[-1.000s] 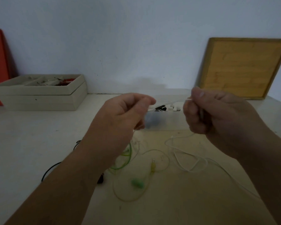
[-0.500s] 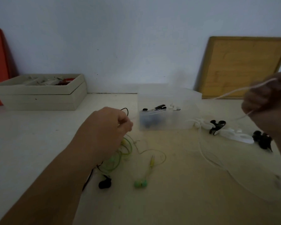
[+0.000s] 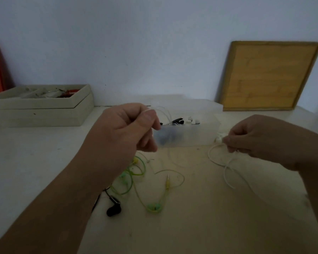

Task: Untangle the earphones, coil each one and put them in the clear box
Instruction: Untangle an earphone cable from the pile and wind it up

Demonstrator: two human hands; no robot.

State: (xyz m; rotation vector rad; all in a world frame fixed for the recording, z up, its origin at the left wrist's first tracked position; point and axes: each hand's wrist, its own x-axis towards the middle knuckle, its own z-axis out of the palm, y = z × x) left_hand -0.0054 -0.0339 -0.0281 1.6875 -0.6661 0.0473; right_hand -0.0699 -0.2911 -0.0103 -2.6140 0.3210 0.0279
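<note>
In the head view, the left hand is raised above a pale, matte table. Its fingers are curled and its thumb presses against the forefinger, pinching a thin strand of the white earphone. The right hand sits lower and to the right, and its curled fingertips pinch the same white cord just beside two small white earbuds. From that pinch the smooth cord drops in slack loops onto the table and trails toward the near right. The stretch between the hands is faint and blurred.

The clear box is a rectangular tub of frosted, translucent plastic that stands on the table behind and between the hands. Black and white earbud pieces lie inside, and darker shapes show dimly through its front wall.

Below the left hand, the green earphones lie in a loose tangle of thin glossy loops, with a rounded mint bud and a straight yellowish jack. A glossy black earbud lies beside the left forearm.

At far left stands a shallow beige tray with compartments. A square wooden board with a raised frame leans on the wall at right
</note>
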